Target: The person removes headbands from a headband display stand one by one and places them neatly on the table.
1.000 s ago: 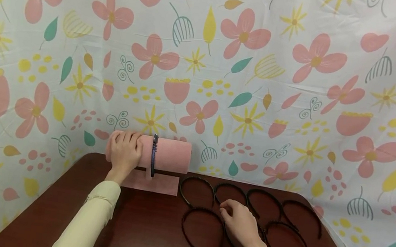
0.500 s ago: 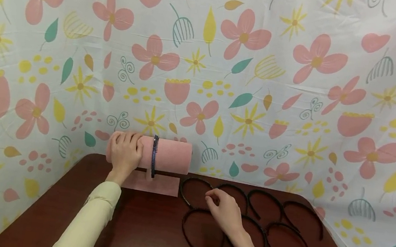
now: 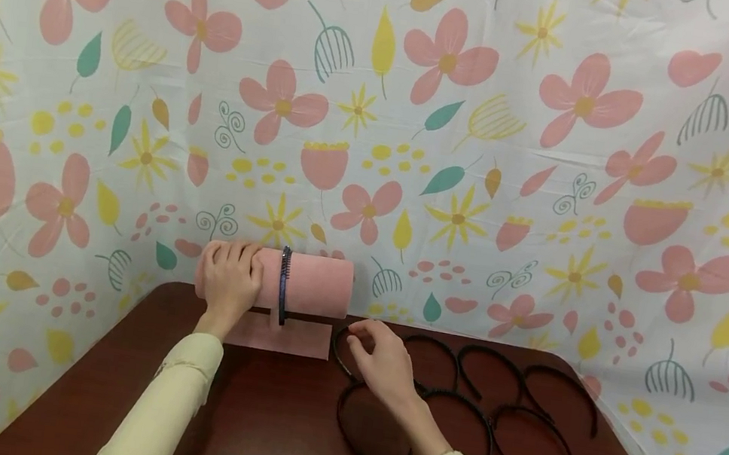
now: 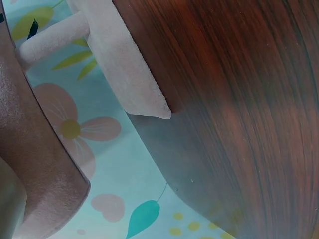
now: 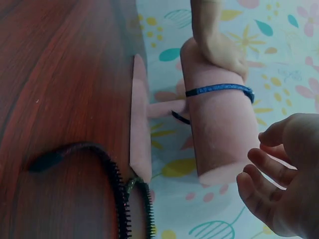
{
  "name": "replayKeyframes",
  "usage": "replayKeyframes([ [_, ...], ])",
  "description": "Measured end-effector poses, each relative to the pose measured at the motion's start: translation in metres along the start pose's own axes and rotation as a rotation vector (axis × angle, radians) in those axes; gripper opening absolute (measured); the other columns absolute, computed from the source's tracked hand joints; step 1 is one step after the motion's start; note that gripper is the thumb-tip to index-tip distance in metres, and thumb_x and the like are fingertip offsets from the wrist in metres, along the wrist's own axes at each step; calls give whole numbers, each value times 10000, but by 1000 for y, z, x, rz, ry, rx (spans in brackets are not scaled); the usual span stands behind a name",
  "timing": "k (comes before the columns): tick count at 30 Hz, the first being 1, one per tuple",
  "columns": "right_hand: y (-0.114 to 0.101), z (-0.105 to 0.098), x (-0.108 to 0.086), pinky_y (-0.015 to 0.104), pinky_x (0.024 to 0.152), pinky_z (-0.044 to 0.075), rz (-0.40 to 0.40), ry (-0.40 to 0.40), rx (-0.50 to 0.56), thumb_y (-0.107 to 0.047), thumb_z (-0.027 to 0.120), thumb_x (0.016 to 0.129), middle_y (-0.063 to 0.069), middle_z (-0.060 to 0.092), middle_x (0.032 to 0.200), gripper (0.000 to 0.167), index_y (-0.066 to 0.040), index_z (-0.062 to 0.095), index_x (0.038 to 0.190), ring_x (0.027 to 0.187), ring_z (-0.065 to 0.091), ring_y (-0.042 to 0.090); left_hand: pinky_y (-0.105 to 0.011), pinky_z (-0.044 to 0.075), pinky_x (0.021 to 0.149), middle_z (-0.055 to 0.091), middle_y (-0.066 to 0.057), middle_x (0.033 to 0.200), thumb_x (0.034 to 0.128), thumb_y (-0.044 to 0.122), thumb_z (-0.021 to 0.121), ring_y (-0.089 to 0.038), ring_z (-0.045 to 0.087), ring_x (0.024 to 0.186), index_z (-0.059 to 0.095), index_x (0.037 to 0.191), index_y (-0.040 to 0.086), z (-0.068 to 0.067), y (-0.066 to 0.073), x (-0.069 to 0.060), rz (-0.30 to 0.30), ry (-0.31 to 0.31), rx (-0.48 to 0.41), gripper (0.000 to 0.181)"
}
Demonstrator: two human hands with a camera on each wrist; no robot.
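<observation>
A pink plush headband stand (image 3: 323, 287) with a horizontal roll stands at the table's back left. My left hand (image 3: 231, 279) grips the left end of its roll, fingers curled over the top. Around the middle of the roll sits a blue toothed headband (image 3: 283, 293). My right hand (image 3: 385, 359) is over the table just right of the stand, above a dark headband (image 3: 337, 353) that it partly covers. In the right wrist view, the fingers of that right hand (image 5: 294, 174) are loosely bent with nothing between them, apart from the roll's right end.
Several black headbands (image 3: 492, 353) lie in two rows on the right of the dark wooden table (image 3: 273, 414). A flower-printed cloth (image 3: 458, 133) hangs behind the table. The stand's flat pink base (image 3: 303, 338) rests near the back edge.
My right hand has moved left from over the middle headbands towards the stand's right end, with nothing in it. The left hand keeps its grip on the roll.
</observation>
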State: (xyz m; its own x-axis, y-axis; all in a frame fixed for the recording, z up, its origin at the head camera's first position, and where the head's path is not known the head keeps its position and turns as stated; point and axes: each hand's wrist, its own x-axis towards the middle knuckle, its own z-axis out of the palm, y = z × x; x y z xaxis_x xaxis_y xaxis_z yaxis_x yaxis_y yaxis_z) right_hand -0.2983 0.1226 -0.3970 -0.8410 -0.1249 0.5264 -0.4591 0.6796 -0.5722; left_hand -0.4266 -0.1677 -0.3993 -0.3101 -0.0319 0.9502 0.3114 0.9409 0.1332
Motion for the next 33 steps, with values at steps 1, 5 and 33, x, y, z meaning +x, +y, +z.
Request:
replayKeyframes([
  [1,-1,1,1,312,695,521,-1,-10,6,-240,687,928,-73,702,1025,162,-242,701,1090,870,659,113,-533,365,1032,682,-128,1031,986,222,443,-345,609,972,719,1016,70,0,0,0,1,1,2,317],
  [5,-5,4,5,278,646,491,11,-33,30,-236,678,934,-59,700,1034,189,-239,692,1123,838,641,100,-536,371,1025,692,-133,1034,987,219,435,-350,617,973,723,1019,71,0,3,-1,7,0,4,326],
  [33,-41,57,38,321,885,564,-75,-172,217,-148,635,962,104,671,1147,262,-52,652,1205,1054,656,219,-528,354,1040,678,-135,1061,1007,240,378,-350,603,991,710,1058,73,0,-2,0,8,-40,17,376],
])
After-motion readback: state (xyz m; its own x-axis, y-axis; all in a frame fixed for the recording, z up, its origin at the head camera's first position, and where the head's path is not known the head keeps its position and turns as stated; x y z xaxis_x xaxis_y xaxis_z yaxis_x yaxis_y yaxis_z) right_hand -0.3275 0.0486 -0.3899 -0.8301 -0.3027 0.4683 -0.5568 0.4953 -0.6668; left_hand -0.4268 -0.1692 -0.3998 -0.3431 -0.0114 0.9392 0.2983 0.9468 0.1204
